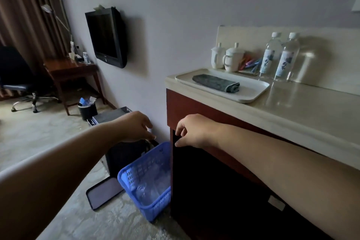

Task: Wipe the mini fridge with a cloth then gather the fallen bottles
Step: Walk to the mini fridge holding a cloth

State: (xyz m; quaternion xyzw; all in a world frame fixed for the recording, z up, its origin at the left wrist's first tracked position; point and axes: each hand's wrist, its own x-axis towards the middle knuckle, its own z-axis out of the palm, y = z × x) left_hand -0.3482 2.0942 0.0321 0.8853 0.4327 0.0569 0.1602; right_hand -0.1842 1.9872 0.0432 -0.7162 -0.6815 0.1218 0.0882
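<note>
The black mini fridge (214, 191) sits inside the red-brown cabinet under the counter. My right hand (191, 132) pinches the top left corner of its door, thumb below and fingers above. A folded grey cloth (216, 83) lies on a white tray (251, 91) on the counter. A blue plastic basket (136, 173) stands tilted on the floor left of the fridge, with clear bottles (153, 185) inside. My left hand (134, 126) is curled over a dark handle that runs down to the basket's rim. Two upright water bottles (278, 58) stand at the back of the counter.
Two white lidded cups (227, 58) and coloured sachets stand by the wall. A dark box (122, 154) sits behind the basket, with a flat black tray (105, 193) on the floor and a grey unit (111, 116) beyond. Farther left are a bin (87, 110), a desk and a chair.
</note>
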